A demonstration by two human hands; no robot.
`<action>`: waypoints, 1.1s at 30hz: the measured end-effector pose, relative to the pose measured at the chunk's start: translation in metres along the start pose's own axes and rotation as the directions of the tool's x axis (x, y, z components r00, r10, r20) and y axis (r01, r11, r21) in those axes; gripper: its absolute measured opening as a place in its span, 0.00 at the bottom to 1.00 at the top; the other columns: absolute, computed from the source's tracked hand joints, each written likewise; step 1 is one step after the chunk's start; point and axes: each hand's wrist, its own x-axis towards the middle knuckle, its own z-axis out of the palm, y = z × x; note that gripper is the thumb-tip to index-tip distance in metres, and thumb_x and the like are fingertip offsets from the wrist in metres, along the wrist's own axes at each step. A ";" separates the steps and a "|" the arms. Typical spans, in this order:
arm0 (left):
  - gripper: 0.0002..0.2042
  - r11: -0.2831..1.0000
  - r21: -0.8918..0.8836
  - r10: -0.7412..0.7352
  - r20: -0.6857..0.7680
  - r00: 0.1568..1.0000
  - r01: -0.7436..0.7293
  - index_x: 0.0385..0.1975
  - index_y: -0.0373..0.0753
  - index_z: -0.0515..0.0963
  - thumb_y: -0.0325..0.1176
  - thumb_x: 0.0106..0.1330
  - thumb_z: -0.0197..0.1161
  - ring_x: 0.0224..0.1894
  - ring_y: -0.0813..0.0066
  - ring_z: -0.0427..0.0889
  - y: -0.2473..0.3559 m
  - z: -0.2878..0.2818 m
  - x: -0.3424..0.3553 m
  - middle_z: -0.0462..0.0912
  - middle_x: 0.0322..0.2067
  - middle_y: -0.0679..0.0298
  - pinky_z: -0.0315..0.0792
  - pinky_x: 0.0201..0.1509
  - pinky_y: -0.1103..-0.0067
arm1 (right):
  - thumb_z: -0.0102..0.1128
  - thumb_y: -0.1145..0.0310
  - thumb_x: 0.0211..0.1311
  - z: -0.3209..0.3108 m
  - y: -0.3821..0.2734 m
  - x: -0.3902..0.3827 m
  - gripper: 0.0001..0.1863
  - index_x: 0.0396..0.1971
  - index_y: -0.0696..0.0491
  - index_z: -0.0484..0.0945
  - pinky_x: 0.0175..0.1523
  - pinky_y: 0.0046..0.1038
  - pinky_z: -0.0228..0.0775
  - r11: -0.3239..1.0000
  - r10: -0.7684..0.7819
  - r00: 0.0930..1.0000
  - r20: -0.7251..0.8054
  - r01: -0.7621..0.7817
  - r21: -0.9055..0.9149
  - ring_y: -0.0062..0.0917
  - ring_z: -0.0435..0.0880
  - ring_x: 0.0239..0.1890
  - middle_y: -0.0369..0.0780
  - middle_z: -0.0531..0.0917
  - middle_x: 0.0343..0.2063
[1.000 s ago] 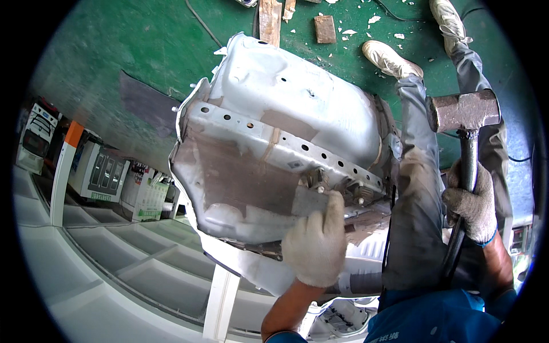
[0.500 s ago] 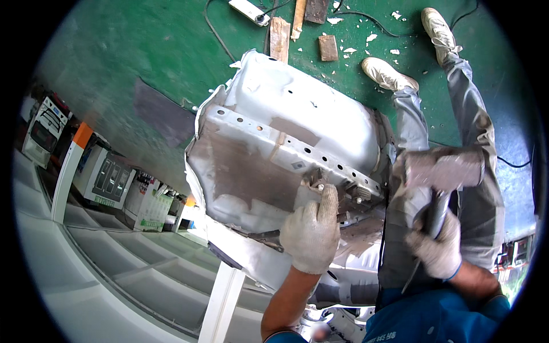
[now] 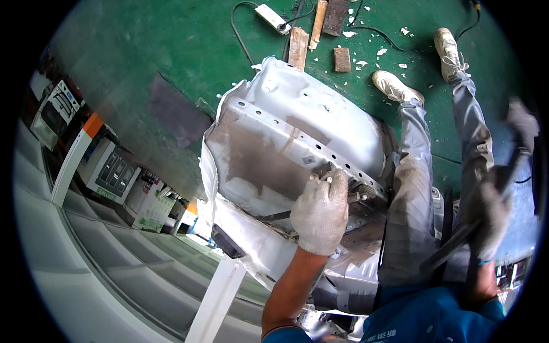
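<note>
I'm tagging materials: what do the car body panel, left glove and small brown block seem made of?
Car body panel: probably sheet metal, pale painted finish, pressed into folds with round holes.
Left glove: knitted fabric, perhaps cotton; matte, finely textured.
Small brown block: likely wood, dull and bare-looking, judging by its uneven brown face.

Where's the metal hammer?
In the head view, the long-handled metal hammer is far right, in the white-gloved right hand, its head right of the grey trousers.
</note>
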 end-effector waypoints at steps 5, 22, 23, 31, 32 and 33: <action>0.21 1.000 -0.022 0.005 0.018 1.000 -0.005 0.49 0.48 0.79 0.29 0.52 0.68 0.30 0.58 0.85 -0.003 -0.012 0.000 0.83 0.30 0.63 0.80 0.35 0.65 | 0.64 0.59 0.66 -0.004 0.093 -0.043 0.16 0.48 0.51 0.77 0.34 0.25 0.73 0.707 0.230 0.952 0.200 -0.305 0.638 0.21 0.78 0.28 0.37 0.78 0.31; 0.18 0.999 0.013 0.035 -0.150 0.988 -0.034 0.50 0.47 0.79 0.35 0.58 0.66 0.29 0.63 0.84 -0.002 -0.003 0.002 0.79 0.27 0.64 0.80 0.33 0.67 | 0.61 0.66 0.69 -0.003 -0.001 0.023 0.10 0.41 0.53 0.70 0.17 0.18 0.54 0.988 -0.137 0.972 -0.190 0.147 0.039 0.11 0.61 0.13 0.28 0.65 0.16; 0.18 1.000 0.021 0.021 -0.130 0.991 -0.018 0.51 0.47 0.79 0.35 0.59 0.66 0.28 0.63 0.84 -0.005 -0.004 0.002 0.78 0.26 0.65 0.79 0.33 0.66 | 0.61 0.66 0.69 -0.008 -0.002 0.024 0.10 0.42 0.53 0.70 0.18 0.18 0.52 0.982 -0.164 0.966 -0.200 0.179 0.058 0.11 0.60 0.13 0.27 0.64 0.16; 0.16 1.000 -0.003 -0.023 -0.155 0.988 0.022 0.49 0.46 0.79 0.34 0.61 0.63 0.26 0.65 0.85 -0.014 -0.005 0.009 0.78 0.24 0.67 0.78 0.27 0.67 | 0.62 0.66 0.67 0.043 0.005 0.002 0.10 0.40 0.53 0.71 0.18 0.18 0.56 0.987 -0.161 0.987 -0.020 0.161 -0.032 0.13 0.66 0.15 0.30 0.70 0.19; 0.16 0.999 -0.023 -0.029 -0.161 0.987 0.026 0.49 0.46 0.79 0.34 0.60 0.63 0.26 0.65 0.85 -0.015 -0.007 0.009 0.79 0.24 0.66 0.78 0.27 0.67 | 0.63 0.69 0.65 0.060 0.004 -0.009 0.09 0.39 0.53 0.71 0.18 0.19 0.59 0.997 -0.075 0.997 0.009 0.075 -0.017 0.14 0.68 0.15 0.31 0.71 0.19; 0.16 0.999 -0.045 -0.036 -0.165 0.986 0.029 0.49 0.45 0.79 0.34 0.60 0.63 0.26 0.65 0.85 -0.016 -0.008 0.009 0.79 0.24 0.66 0.78 0.27 0.67 | 0.63 0.72 0.64 0.075 0.005 -0.021 0.09 0.39 0.53 0.72 0.18 0.20 0.61 1.000 0.014 0.999 0.038 -0.014 -0.009 0.15 0.69 0.15 0.32 0.72 0.19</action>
